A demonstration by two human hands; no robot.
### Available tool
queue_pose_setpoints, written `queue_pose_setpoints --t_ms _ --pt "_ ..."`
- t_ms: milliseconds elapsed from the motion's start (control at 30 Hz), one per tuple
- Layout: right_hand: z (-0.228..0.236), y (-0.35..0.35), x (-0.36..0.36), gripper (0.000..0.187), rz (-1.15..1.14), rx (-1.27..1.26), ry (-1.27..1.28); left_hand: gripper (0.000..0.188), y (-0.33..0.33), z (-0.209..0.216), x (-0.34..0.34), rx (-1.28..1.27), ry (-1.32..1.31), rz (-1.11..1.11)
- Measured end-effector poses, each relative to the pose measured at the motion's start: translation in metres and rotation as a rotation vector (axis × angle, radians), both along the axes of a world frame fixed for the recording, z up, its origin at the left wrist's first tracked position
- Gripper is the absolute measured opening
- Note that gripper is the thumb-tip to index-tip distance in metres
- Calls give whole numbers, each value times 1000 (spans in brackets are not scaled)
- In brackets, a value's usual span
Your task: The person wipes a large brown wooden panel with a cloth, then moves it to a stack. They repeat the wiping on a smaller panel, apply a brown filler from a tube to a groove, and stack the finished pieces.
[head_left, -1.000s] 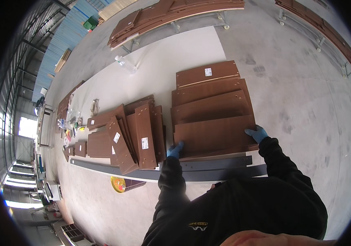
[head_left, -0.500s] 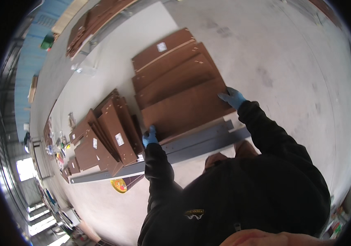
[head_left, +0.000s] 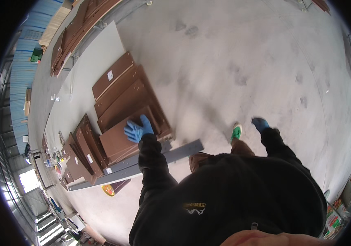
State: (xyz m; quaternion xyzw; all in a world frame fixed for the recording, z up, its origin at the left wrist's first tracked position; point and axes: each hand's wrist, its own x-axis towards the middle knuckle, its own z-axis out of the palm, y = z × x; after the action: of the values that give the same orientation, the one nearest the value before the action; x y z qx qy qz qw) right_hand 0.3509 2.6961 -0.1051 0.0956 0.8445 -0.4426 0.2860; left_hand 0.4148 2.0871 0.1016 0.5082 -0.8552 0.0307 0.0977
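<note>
My left hand [head_left: 138, 129], in a blue glove, is open with fingers spread over the nearest brown panel [head_left: 116, 141] of a stepped stack; whether the palm presses on it I cannot tell. Behind it, more brown boards [head_left: 120, 98] overlap, the farthest with a white label [head_left: 110, 75]. My right hand [head_left: 260, 124], also gloved in blue, is off to the right over the floor, away from the panels. Its fingers look loose and slightly blurred, with nothing visible in them.
The panels lie on a white-topped table [head_left: 101, 51] with long grey bars [head_left: 179, 152] along its near edge. More brown panels [head_left: 83, 143] lean at the left. A yellow round container [head_left: 108, 190] is below the table edge. My green shoe [head_left: 236, 132] stands on the concrete floor [head_left: 208, 82].
My right hand has left the panel's right end and swung right over the floor. My left hand has moved from the panel's near left corner onto its face, fingers spread. The view has shifted right.
</note>
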Motion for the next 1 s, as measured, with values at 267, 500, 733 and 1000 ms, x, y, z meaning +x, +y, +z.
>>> queue_pose_setpoints --t_ms 267,500,733,1000 --pt "-16 124 -92 30 -259 -71 -826 74 -1 -13 0 -117 123 -88" --pt "21 -36 -335 41 99 -159 -446 81 9 8 -45 -233 102 305" --pt "13 -67 -562 42 82 -80 -383 81 4 52 -362 -306 504 -124" --pt "-49 -37 -712 50 153 336 -584 83 -47 71 -687 12 705 -471"
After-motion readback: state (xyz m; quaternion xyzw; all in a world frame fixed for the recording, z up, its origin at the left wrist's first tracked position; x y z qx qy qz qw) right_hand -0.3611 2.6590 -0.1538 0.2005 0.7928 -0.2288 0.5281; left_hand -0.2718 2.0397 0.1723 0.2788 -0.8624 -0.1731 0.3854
